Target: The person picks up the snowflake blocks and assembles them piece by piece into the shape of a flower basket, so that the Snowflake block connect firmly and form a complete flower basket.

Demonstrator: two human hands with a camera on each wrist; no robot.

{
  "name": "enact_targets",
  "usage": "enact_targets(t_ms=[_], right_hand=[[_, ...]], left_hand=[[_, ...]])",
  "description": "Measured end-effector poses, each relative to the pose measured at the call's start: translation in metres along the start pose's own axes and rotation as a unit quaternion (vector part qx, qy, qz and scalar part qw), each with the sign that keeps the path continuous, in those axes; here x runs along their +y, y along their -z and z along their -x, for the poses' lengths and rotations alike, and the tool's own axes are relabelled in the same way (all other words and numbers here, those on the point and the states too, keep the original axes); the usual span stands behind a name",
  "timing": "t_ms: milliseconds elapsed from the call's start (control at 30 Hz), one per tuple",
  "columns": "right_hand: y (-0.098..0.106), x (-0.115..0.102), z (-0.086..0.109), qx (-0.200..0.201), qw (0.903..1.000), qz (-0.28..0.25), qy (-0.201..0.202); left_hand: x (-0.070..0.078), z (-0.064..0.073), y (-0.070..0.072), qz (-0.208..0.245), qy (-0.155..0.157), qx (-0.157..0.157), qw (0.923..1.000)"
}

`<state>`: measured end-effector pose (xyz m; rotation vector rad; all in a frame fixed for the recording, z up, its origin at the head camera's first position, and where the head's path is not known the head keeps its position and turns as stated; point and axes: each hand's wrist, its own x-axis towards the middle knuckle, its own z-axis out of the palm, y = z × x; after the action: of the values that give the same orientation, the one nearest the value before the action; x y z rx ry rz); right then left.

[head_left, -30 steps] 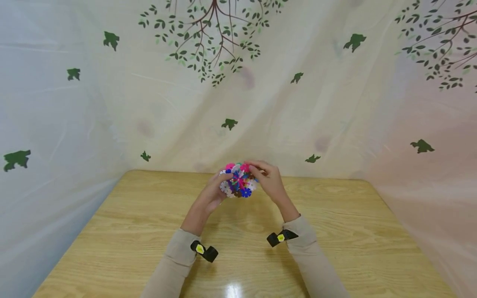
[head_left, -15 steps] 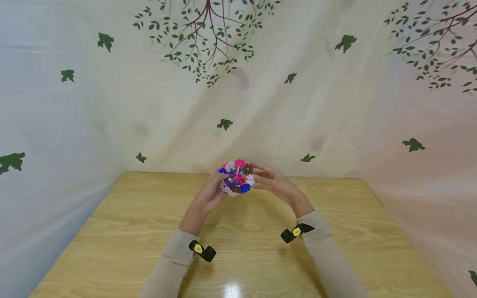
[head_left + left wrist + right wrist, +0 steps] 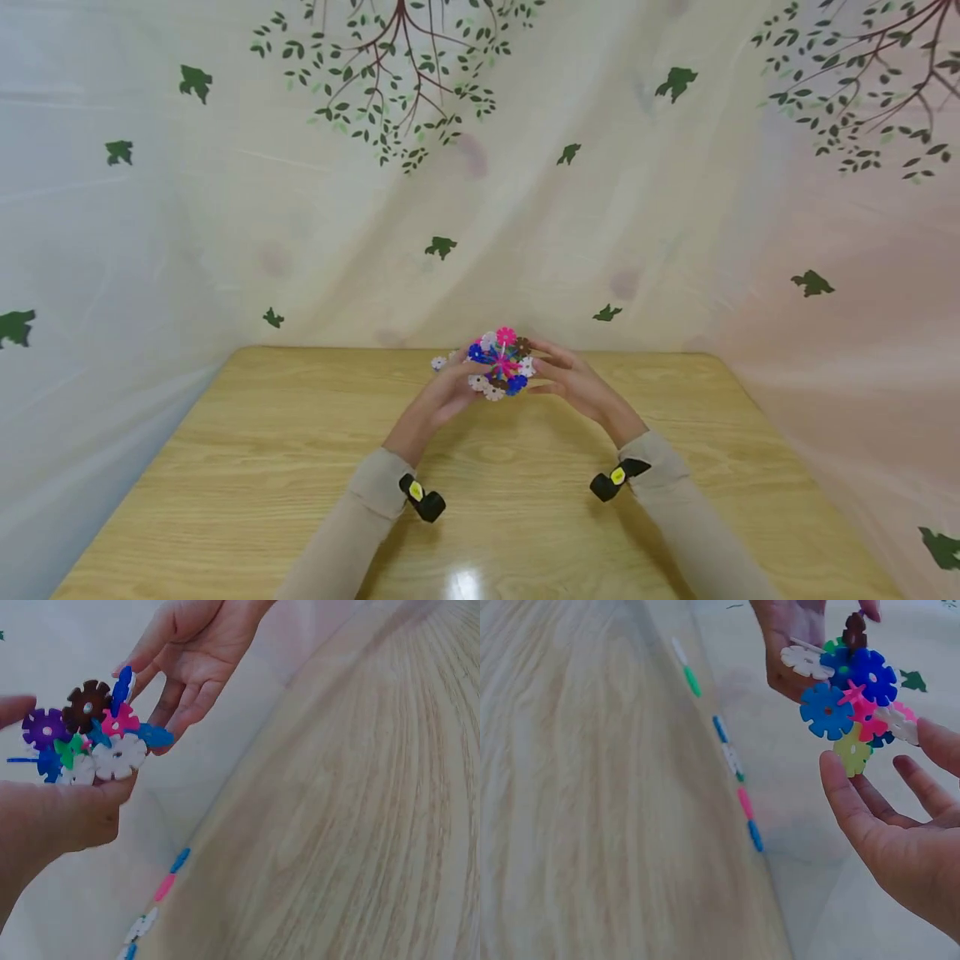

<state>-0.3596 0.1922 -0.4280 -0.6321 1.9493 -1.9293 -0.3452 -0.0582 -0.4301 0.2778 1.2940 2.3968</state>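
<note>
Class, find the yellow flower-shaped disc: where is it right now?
In the right wrist view, the yellow disc sits right of centre, at the bottom of the cluster, below the light-blue disc and beside the right hand.

You can read no words or numbers in any view; your left black wristband (image 3: 430,506) bears a small yellow label (image 3: 416,491); your right black wristband (image 3: 602,487) bears a similar yellow patch (image 3: 617,476); any marks on either are too small to make out.
</note>
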Motion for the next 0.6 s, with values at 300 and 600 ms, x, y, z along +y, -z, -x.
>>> enact_targets(t_ms=[300,600], right_hand=[[0.021,0.018,0.018,0.017,0.9995,-0.003,-0.025],[0.033,0.030,0.027,0.036,0.9973,0.045,-0.046]], left_hand=[[-0.019,-0.016,0.003,-0.095,0.020,-0.045,0.9942],[-0.037,-0.028,0.005,-0.209,0.009,-0.052,0.9765]])
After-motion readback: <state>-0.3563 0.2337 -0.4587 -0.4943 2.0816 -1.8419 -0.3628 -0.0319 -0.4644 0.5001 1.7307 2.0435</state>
